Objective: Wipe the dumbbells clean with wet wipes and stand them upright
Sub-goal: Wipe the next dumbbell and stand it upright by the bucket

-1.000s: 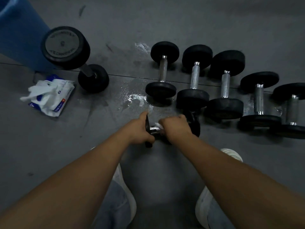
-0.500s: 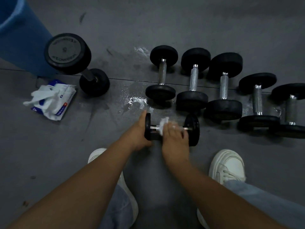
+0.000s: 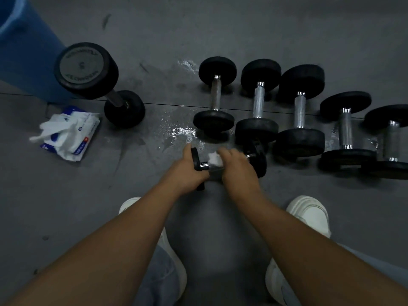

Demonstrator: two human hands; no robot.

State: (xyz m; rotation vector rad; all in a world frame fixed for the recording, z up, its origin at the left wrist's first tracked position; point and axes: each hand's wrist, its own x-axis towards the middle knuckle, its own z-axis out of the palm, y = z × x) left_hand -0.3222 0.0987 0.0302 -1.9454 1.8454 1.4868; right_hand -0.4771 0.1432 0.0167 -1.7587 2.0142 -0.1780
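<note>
small dumbbell (image 3: 258,162), left hand (image 3: 185,171) steadying, right hand (image 3: 237,168) wiping bar

The right hand (image 3: 239,173) hides much of the small dumbbell (image 3: 260,163); the rightmost dumbbell (image 3: 390,138) is cropped.

Gym floor, grey rubber matting (image 3: 242,29), row of black dumbbells (image 3: 300,111), blue foam roller (image 3: 26,62)

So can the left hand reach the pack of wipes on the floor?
Probably yes. The pack of wipes lies to the left of the left hand with only bare floor between. But that hand grips the end of the small dumbbell, so it must let go first.
</note>
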